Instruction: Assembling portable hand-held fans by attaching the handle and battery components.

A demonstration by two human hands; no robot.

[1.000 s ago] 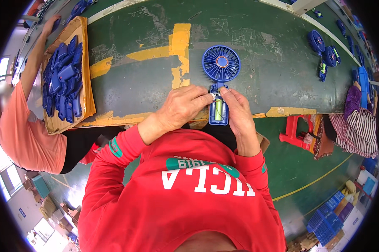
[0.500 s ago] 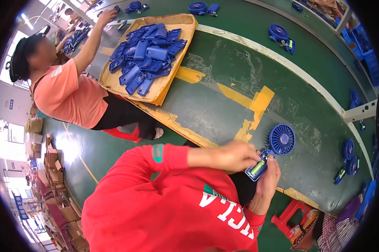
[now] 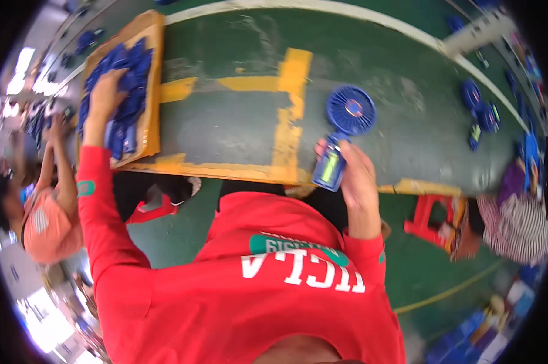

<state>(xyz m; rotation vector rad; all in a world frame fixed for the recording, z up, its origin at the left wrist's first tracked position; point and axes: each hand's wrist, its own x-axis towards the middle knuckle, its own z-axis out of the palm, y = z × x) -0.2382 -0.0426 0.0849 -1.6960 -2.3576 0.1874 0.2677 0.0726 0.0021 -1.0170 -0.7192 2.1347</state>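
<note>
My right hand (image 3: 358, 173) is closed around the handle of a small blue handheld fan (image 3: 351, 110). The handle is open at the back, and a light green battery cell (image 3: 329, 167) shows inside it. The round grille points away from me over the table's near edge. My left hand (image 3: 107, 96) is stretched out over blue plastic covers (image 3: 128, 124) heaped in a shallow cardboard box (image 3: 155, 91). Its thumb and fingers are apart on top of the pile, slightly blurred. Whether a cover is between them is hard to make out.
The green table (image 3: 237, 133) carries peeling yellow tape (image 3: 291, 91). More blue fans (image 3: 487, 115) lie at the right, before a white metal bracket (image 3: 480, 36). A co-worker in an orange shirt (image 3: 52, 224) sits at the left. A red stool (image 3: 429, 215) stands at the right.
My left hand has left the fan and reached left into the box of covers. My right hand keeps the fan. The whole view has swung, so the box appears further left.
</note>
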